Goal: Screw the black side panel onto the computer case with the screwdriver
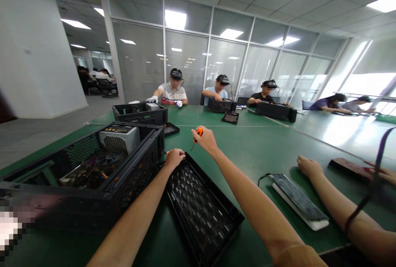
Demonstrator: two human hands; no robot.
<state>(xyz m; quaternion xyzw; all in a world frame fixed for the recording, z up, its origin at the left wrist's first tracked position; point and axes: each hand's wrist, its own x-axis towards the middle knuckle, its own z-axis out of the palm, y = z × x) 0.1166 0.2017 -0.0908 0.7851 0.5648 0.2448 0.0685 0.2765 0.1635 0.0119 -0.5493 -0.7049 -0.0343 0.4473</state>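
My right hand [206,138] is closed round a small screwdriver with an orange handle [198,132], its thin shaft pointing down-left above the green table [253,151]. My left hand [174,157] rests with curled fingers on the far end of a black perforated side panel [201,205] that lies flat in front of me. Just left of that hand stands an open black computer case [93,168] with a power supply [119,137] and a fan inside.
A neighbour's arm and hand [309,167] lie on the table to my right, beside a phone on a white block [298,201]. Across the table, three people sit at other black cases [140,113] [221,105] [275,111].
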